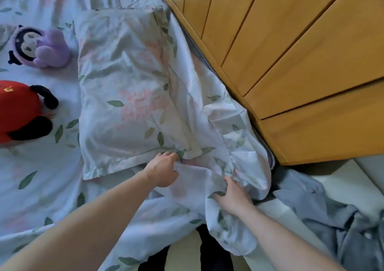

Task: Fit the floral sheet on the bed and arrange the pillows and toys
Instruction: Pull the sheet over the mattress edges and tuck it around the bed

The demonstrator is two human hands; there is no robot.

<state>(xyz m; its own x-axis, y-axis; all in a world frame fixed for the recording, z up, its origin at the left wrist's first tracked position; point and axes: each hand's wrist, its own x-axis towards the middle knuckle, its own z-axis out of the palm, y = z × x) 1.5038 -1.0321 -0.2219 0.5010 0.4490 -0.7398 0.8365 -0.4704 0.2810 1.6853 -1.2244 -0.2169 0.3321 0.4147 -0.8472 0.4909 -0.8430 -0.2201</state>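
While the pillow (pixel 126 96) lies flat, both hands, left (pixel 163 172) and right (pixel 233 196), grip bunched sheet (pixel 207 125) at the corner.

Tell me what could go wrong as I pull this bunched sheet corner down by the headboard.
1. The left hand grips the floral sheet right under the pillow edge; a tug may drag the pillow askew.
2. The right hand holds loose bunched fabric, so the corner could slip off the mattress again.
3. The grey blanket heaped beside the bed could catch in the tuck.
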